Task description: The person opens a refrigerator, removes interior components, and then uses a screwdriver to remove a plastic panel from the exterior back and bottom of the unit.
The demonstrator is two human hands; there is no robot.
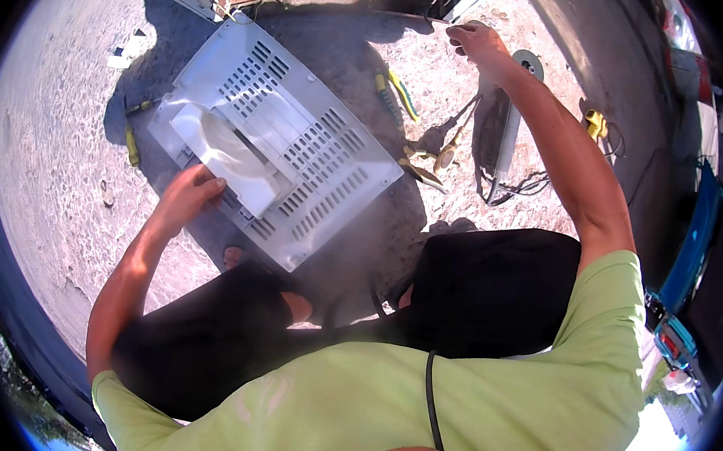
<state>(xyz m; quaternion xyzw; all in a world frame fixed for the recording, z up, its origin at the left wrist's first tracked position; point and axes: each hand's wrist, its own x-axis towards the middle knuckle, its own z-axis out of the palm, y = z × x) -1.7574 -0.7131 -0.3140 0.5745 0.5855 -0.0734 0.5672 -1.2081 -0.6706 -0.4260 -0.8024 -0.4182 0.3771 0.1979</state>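
Slotted pale panel (283,129) at eleven o'clock. Left hand (185,201) at nine, thumb over panel edge, gripping. Right hand (477,44) at one, fingers curled; cannot tell if holding. Advisable: firm grip, fingertips clear of thin edges.

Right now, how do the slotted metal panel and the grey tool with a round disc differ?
The slotted panel is broad and four-sided; the grey tool is long and narrow. The panel has rows of slots; the tool has a round disc at one end. The left hand is at the panel's edge; no hand holds the tool. Both are greyish.
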